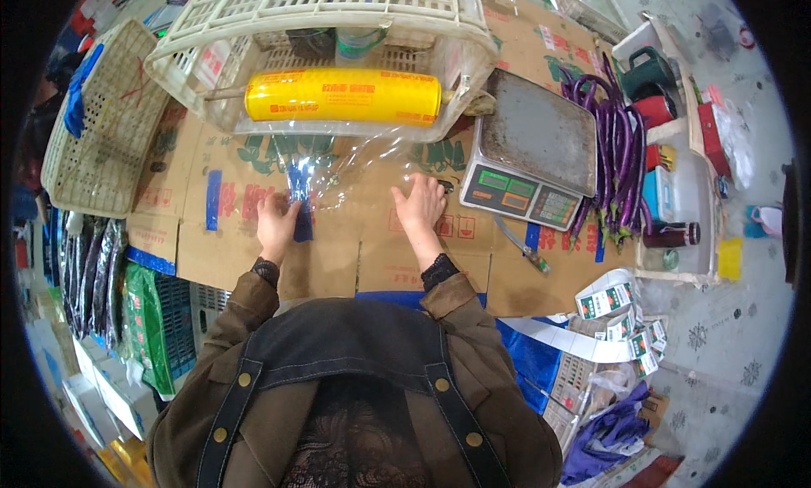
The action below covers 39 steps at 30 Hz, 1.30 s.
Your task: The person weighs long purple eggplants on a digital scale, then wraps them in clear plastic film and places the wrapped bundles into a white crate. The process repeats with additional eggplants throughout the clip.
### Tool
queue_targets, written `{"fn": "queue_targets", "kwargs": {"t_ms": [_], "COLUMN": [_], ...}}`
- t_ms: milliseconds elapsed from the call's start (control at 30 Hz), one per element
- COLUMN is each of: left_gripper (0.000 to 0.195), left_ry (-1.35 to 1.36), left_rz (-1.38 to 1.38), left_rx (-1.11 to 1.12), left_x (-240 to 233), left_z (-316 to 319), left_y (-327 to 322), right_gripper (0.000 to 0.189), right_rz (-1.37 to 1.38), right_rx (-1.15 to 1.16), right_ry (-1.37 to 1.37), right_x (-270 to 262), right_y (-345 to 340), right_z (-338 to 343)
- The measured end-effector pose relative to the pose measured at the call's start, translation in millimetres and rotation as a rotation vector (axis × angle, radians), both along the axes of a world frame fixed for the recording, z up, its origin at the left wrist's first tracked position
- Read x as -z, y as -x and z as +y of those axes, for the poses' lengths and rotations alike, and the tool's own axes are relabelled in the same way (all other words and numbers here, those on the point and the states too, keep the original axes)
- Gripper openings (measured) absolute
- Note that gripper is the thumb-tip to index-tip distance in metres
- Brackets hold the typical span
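Clear plastic film [355,165] runs from a yellow roll of cling film [342,96] towards me over the cardboard-covered table [329,260]. My left hand [277,225] is at the film's near left edge, with its thumb and fingers drawn together on it beside a strip of blue tape [304,225]. My right hand [421,204] is low over the cardboard near the film's right side, its fingers bent and thumb out. Whether it grips the thin film is hard to see. The roll sits on a rod across a white plastic crate [466,108] lying on its side.
A digital scale [538,139] stands right of the crate, with a knife [523,244] before it. Long purple eggplants [611,152] lie beyond. A label strip [557,339] hangs at the front right. Another crate [104,120] and wrapped eggplants [92,272] are at left.
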<state>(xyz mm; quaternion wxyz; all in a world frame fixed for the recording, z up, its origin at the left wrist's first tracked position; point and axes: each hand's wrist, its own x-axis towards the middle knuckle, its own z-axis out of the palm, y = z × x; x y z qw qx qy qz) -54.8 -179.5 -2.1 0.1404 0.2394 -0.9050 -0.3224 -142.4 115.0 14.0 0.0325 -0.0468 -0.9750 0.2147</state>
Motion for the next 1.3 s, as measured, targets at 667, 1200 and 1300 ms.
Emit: {"fn": "queue_targets", "kwargs": {"t_ms": [667, 1200, 1300], "left_gripper": [0.03, 0.023, 0.022], "left_ry": [-0.718, -0.595, -0.601], "left_rz": [0.338, 0.098, 0.096], "left_rx": [-0.266, -0.169, -0.179], "left_x": [51.2, 10.7, 6.9], "left_z": [-57.8, -15.1, -9.4], "left_y": [-40.3, -71.8, -69.3], "right_gripper": [0.045, 0.053, 0.02], "right_rz": [0.38, -0.048, -0.159], "right_rx": [0.795, 0.642, 0.566], "right_ry": [-0.048, 0.019, 1.057], "right_x": [-77.2, -72.1, -92.4], "right_y": [73.1, 116.1, 121.9], "right_z": [490.3, 564.6, 585.3]}}
